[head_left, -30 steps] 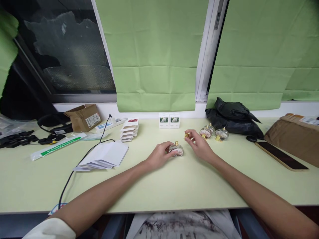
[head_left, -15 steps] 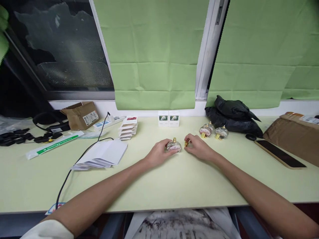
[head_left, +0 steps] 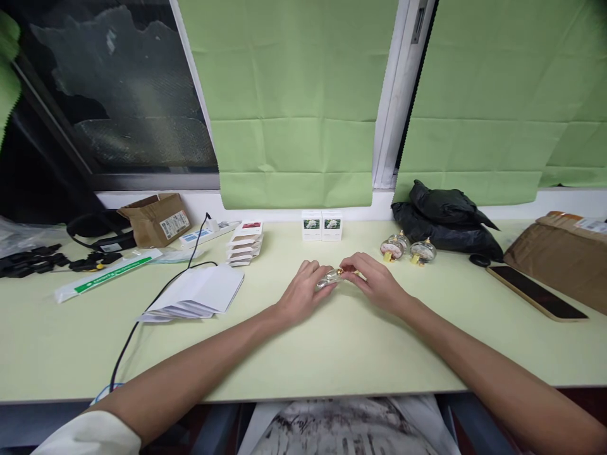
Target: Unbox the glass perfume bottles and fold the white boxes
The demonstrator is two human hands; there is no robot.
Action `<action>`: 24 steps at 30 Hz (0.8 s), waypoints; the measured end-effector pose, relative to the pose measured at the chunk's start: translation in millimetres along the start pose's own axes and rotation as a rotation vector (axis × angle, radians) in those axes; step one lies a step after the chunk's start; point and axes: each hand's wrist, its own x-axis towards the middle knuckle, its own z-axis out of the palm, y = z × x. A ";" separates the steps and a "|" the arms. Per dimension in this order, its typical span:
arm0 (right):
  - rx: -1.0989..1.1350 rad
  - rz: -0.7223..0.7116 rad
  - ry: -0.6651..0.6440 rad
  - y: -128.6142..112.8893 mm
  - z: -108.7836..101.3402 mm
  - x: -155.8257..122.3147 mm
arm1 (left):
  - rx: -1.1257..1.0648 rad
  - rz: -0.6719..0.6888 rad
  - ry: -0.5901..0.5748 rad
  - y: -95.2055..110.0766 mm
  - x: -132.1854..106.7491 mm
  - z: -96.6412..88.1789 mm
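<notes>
A clear glass perfume bottle (head_left: 327,279) lies tilted in my left hand (head_left: 300,294), its gold neck pointing right. My left fingers and thumb close round the glass. Right at the neck, my right hand (head_left: 377,283) pinches a small gold cap, mostly hidden behind the fingers. Whether the cap sits on the neck or only beside it, I cannot tell. Further right, more round perfume bottles stand together: one with a pinkish label (head_left: 392,246) and another one (head_left: 423,251), each with a gold piece in front.
Two small white boxes (head_left: 312,226) stand at the back. To the left are a stack of small cartons (head_left: 245,243), folded white papers (head_left: 199,292), a black cable and an open cardboard box (head_left: 156,221). At right lie black plastic bags (head_left: 446,218), a phone (head_left: 535,292) and a brown parcel (head_left: 562,259).
The perfume bottle has gone from upright to tilted, with its neck now to the right. My right hand has moved left with the gold cap, up to the neck.
</notes>
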 end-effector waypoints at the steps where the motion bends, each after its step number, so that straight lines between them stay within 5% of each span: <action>1: -0.003 0.010 0.002 -1.0 -0.1 -0.5 | 0.010 0.003 0.010 0.3 -0.2 0.2; 9: -0.065 0.020 -0.010 -5.3 0.2 1.5 | 0.075 0.009 0.038 3.0 1.0 0.5; 17: 0.413 0.340 0.088 14.8 -4.1 -0.2 | -0.185 -0.270 0.136 12.4 1.1 -1.7; 24: -0.098 0.212 0.038 38.7 -19.6 -0.9 | -0.210 -0.375 0.150 -3.5 2.1 -2.1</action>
